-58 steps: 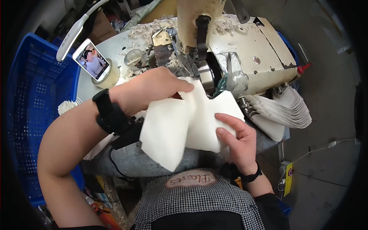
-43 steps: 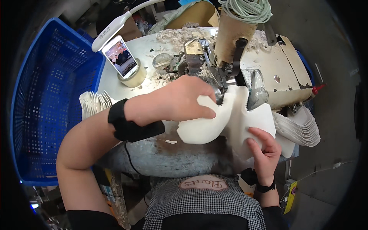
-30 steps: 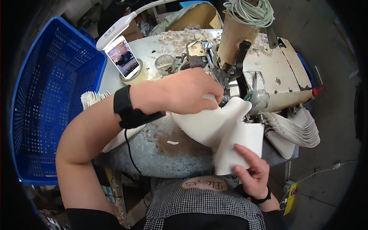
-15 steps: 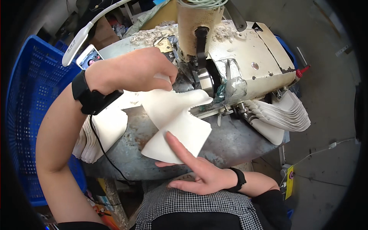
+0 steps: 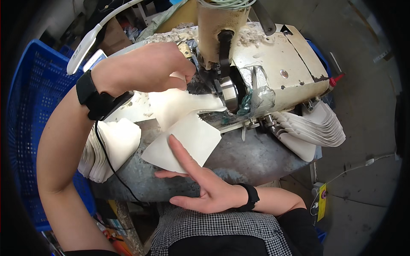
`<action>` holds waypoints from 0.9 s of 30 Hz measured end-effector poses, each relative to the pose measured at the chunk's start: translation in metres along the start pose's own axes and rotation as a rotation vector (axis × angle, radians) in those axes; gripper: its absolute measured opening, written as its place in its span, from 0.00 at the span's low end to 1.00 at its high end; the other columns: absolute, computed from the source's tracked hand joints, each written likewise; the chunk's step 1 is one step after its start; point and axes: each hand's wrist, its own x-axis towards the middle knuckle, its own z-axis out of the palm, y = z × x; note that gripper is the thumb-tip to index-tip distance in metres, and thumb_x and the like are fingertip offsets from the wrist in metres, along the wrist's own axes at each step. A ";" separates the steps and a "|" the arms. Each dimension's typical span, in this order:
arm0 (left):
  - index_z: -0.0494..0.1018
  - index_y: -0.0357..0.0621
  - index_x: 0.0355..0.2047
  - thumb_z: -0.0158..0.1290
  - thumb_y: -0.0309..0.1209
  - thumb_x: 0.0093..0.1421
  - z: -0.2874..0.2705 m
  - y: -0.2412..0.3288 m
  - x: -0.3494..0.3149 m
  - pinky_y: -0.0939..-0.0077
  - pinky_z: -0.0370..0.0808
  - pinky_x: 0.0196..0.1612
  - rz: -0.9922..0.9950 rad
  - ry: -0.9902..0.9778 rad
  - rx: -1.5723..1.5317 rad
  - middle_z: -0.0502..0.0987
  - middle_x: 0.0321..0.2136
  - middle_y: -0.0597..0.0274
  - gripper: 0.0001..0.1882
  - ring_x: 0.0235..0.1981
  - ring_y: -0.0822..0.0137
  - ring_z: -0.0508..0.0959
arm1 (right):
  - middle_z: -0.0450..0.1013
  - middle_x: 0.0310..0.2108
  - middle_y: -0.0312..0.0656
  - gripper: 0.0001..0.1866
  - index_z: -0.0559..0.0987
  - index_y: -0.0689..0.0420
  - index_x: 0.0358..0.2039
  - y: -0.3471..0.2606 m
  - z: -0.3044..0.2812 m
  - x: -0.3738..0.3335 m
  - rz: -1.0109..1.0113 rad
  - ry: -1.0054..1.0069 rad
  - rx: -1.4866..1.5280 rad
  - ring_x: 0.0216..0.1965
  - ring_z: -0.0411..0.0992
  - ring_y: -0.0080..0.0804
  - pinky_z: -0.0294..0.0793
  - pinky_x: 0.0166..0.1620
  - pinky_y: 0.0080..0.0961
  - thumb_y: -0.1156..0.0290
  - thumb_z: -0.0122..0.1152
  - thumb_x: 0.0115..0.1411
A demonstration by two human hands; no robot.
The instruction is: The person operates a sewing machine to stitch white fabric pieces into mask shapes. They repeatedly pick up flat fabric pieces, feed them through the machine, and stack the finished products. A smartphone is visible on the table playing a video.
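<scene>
A white, leather-like cut piece (image 5: 188,143) lies folded and curved at the front of a skiving-type machine (image 5: 273,55), its far edge close to the shiny metal roller (image 5: 229,94). My left hand (image 5: 147,68) is closed at the piece's far left edge, its fingertips partly hidden behind the knuckles. My right hand (image 5: 209,185) holds the near part between the index finger, stretched over the top, and other fingers underneath; the thumb stands apart. Beside my left forearm a stack of similar white pieces (image 5: 113,147) rests on the metal table (image 5: 239,164).
Another fanned stack of white pieces (image 5: 316,128) hangs at the machine's right end. A blue plastic crate (image 5: 30,128) stands at the left. A white lamp (image 5: 83,49) and a phone (image 5: 95,59) are behind my left wrist. A black cable (image 5: 112,160) runs down from that wrist.
Both hands and the white piece have shifted left and slightly away from me. The piece's far edge has slid leftward along the roller. Both hands keep their hold.
</scene>
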 end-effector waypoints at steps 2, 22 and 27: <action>0.75 0.39 0.26 0.57 0.30 0.51 0.003 -0.001 0.000 0.62 0.70 0.32 0.006 0.031 -0.004 0.76 0.22 0.54 0.06 0.28 0.51 0.75 | 0.27 0.70 0.48 0.54 0.29 0.60 0.67 -0.001 0.000 -0.003 0.008 0.005 0.000 0.58 0.66 0.40 0.56 0.63 0.36 0.81 0.59 0.54; 0.78 0.45 0.29 0.52 0.39 0.53 0.041 0.010 0.008 0.62 0.74 0.39 -0.161 0.223 -0.040 0.78 0.26 0.56 0.11 0.34 0.54 0.78 | 0.46 0.66 0.61 0.52 0.43 0.70 0.65 -0.021 -0.013 -0.038 -0.060 0.320 -0.416 0.67 0.49 0.44 0.52 0.64 0.31 0.69 0.68 0.50; 0.78 0.42 0.30 0.53 0.37 0.55 0.057 0.014 0.013 0.62 0.74 0.38 -0.186 0.280 -0.173 0.78 0.27 0.53 0.12 0.33 0.52 0.77 | 0.40 0.66 0.58 0.66 0.25 0.63 0.65 -0.016 -0.022 -0.052 -0.141 0.595 -0.591 0.63 0.54 0.45 0.60 0.61 0.40 0.71 0.73 0.46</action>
